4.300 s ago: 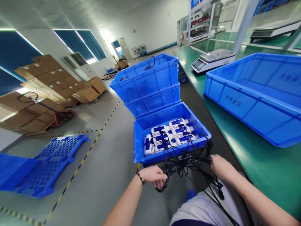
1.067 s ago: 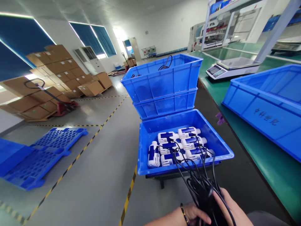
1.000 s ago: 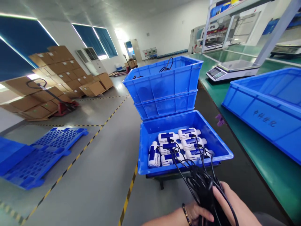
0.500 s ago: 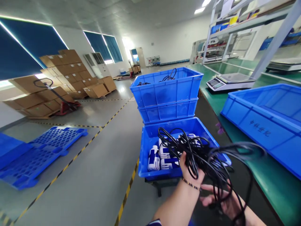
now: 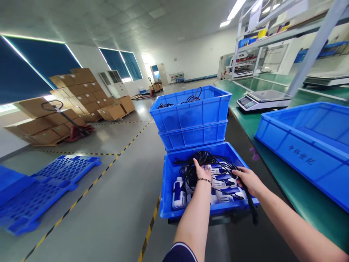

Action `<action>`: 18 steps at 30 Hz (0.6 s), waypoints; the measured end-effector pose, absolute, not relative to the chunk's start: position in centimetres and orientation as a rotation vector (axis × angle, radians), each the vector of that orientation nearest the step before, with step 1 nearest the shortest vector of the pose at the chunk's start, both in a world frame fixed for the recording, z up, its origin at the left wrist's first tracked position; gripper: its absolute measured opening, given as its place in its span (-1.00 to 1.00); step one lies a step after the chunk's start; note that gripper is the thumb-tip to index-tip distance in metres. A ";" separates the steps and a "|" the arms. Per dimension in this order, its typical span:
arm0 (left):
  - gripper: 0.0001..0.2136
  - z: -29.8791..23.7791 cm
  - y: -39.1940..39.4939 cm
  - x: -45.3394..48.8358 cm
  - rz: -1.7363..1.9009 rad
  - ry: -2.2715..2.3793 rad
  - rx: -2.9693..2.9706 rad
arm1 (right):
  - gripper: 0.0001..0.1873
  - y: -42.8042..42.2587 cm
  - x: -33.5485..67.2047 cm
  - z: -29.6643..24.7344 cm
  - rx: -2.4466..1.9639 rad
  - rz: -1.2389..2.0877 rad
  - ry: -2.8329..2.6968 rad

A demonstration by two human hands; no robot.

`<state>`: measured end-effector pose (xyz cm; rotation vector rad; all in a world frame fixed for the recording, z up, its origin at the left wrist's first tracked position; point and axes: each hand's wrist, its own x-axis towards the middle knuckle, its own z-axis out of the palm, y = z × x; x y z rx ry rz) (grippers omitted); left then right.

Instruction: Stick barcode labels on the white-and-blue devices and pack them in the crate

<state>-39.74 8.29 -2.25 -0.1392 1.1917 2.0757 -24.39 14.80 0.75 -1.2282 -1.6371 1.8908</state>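
Observation:
In the nearest blue crate (image 5: pixel 163 196), a loose bundle of black cables (image 5: pixel 203 158) lies over several white-and-blue bottles (image 5: pixel 179 193). My left hand (image 5: pixel 203 173) reaches in against the near side of the bundle, palm turned up, thumb and fingers apart. At the crate's right side, my right hand (image 5: pixel 248 179) is closed around a few strands of cable. Their ends (image 5: pixel 252 207) hang down over the crate's near right rim. Cable strands run between the bundle and my right hand across the bottles. My left fingertips are partly hidden among the cables.
Behind stand two stacked blue crates (image 5: pixel 191 118), the top one with black cables in it. To the right, a green bench (image 5: pixel 313 203) carries a large blue bin (image 5: pixel 302 145) and a weighing scale (image 5: pixel 263 100). Blue pallets (image 5: pixel 65 174) lie on the floor at left.
Both hands have moved forward and apart, lowering the cable bundle into the nearest crate. My left hand has opened from the bundle; my right now grips strands at the crate's right side.

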 end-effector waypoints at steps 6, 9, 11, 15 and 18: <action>-0.35 -1.6 6.5 -38.7 1.637 1.664 0.565 | -0.70 18.4 -26.0 -3.1 -1.501 1.648 -1.679; -0.46 -0.9 5.8 -40.4 1.417 2.001 0.994 | -0.70 19.1 -26.5 -4.5 -1.500 1.512 -1.797; -0.42 -1.2 6.3 -42.3 1.132 2.234 1.248 | -0.65 20.0 -27.2 -4.7 -1.453 1.382 -1.890; -0.45 -3.5 8.6 -45.1 0.586 2.449 1.431 | -0.62 21.0 -26.9 -4.3 -1.336 1.023 -2.142; -0.47 -5.4 9.8 -45.2 0.367 2.503 1.468 | -0.61 19.4 -24.8 -4.5 -1.128 0.785 -2.402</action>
